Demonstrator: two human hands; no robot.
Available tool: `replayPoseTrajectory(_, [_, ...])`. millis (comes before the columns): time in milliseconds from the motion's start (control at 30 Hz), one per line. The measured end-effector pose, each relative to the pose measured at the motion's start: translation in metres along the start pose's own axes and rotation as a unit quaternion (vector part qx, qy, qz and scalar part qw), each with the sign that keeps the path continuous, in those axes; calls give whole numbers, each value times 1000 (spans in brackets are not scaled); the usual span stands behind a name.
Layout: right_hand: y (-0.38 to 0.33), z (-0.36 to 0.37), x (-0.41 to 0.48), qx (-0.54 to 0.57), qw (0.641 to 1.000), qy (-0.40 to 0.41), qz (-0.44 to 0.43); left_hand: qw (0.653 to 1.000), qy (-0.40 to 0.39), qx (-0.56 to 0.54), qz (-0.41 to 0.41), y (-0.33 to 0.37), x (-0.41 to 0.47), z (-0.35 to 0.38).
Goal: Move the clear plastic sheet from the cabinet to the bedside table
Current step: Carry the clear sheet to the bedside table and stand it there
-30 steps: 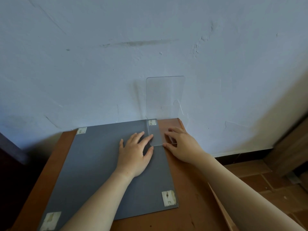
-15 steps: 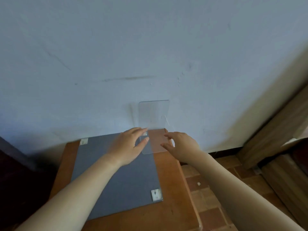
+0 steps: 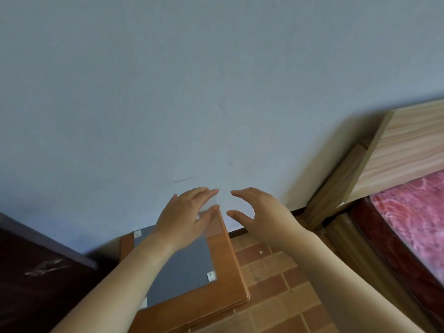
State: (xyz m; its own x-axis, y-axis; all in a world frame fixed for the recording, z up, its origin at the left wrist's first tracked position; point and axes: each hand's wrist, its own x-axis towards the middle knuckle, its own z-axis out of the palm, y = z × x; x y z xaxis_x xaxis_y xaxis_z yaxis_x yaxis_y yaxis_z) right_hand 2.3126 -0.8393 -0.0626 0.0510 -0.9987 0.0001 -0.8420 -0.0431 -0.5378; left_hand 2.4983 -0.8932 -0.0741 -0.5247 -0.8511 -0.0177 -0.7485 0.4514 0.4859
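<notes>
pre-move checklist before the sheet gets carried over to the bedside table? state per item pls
1. Left hand holds the clear plastic sheet: ok, its fingers and thumb pinch the sheet's left edge.
2. Right hand on the sheet: cannot tell, fingers curled open near its right edge, contact blurred.
3. Sheet lifted off the orange-brown wooden cabinet top: ok, it appears raised.
4. Grey rectangular mat flat on the cabinet top: ok.
5. Bedside table located: not ok, not identifiable in view.
6. Image sharp enough to see the sheet's outline: not ok, motion blur.
</notes>
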Motion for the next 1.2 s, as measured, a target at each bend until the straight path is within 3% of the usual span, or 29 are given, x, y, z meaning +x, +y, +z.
replayPoseTrajectory(267, [-29, -93, -23, 5, 997, 71, -20, 1000, 15, 19, -2, 73, -4, -76])
replayPoseTrajectory(700, [-4, -101, -59, 22, 997, 70, 25, 1000, 9, -9, 4, 101, -18, -61])
replayPoseTrajectory(967, [-15, -89, -127, 13, 984, 100, 147, 988, -51, -47, 141, 118, -17, -52])
replayPoseTrajectory(1200, [-63, -71, -205, -6, 940, 192, 281, 939, -127, -66, 312, 145, -30, -44])
